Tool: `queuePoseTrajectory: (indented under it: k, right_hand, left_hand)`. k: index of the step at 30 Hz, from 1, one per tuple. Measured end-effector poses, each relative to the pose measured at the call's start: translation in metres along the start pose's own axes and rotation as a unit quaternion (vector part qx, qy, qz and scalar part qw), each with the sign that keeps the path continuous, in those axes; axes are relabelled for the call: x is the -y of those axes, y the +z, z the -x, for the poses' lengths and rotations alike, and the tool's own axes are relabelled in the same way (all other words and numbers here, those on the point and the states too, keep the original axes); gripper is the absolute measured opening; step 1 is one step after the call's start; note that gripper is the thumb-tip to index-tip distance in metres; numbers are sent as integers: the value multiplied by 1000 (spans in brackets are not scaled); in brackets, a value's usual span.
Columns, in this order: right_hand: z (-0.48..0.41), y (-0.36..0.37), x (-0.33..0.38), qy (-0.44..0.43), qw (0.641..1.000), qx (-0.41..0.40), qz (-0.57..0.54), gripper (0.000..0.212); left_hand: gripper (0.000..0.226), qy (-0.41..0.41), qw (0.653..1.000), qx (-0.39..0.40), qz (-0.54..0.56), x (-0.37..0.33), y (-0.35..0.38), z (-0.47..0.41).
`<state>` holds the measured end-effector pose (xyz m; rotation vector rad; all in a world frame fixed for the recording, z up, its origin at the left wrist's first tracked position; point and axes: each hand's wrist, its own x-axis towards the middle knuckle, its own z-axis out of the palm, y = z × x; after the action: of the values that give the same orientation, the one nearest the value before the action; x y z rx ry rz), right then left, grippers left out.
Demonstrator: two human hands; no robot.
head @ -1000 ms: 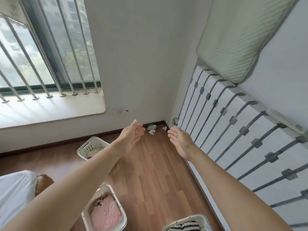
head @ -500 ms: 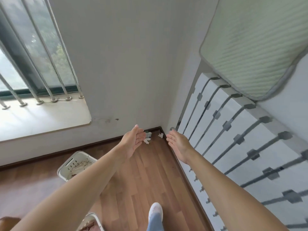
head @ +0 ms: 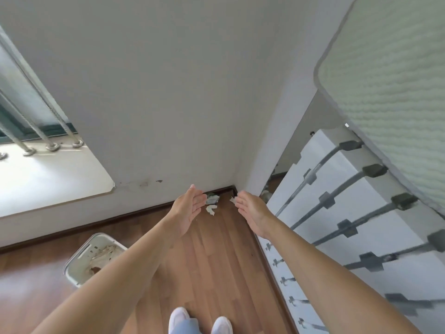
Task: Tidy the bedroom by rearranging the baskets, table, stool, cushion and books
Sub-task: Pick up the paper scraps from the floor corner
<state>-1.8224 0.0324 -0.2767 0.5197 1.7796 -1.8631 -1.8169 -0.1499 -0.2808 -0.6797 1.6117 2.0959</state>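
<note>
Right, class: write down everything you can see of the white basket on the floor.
The white basket looks like plastic, with rounded corners, a thick rim and small slots in its wall. It stands upright on the wooden floor near the window wall and holds crumpled beige-brown cloth. The left forearm crosses in front of its right side, hiding that part.

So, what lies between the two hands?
In the head view, crumpled scraps on the floor show between left hand and right hand.

A home bedroom: a mattress leans on the wall above a slatted bed frame, wood floor below, barred window opposite.
</note>
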Motion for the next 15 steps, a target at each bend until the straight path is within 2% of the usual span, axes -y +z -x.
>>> queuePoseTrajectory:
  k: [5, 11, 15]
  right_hand:
    - [-71, 0, 17, 14, 999, -21, -21, 52]
    - [-163, 3, 21, 54, 995, -69, -51, 48]
    - [-226, 0, 2, 84, 993, -83, -18, 50]
  left_hand:
    - [49, -11, 1000, 1, -8, -27, -3, -73]
    - [49, -49, 995, 36, -76, -45, -11, -178]
    - [48, -71, 988, 43, -128, -37, -21, -245]
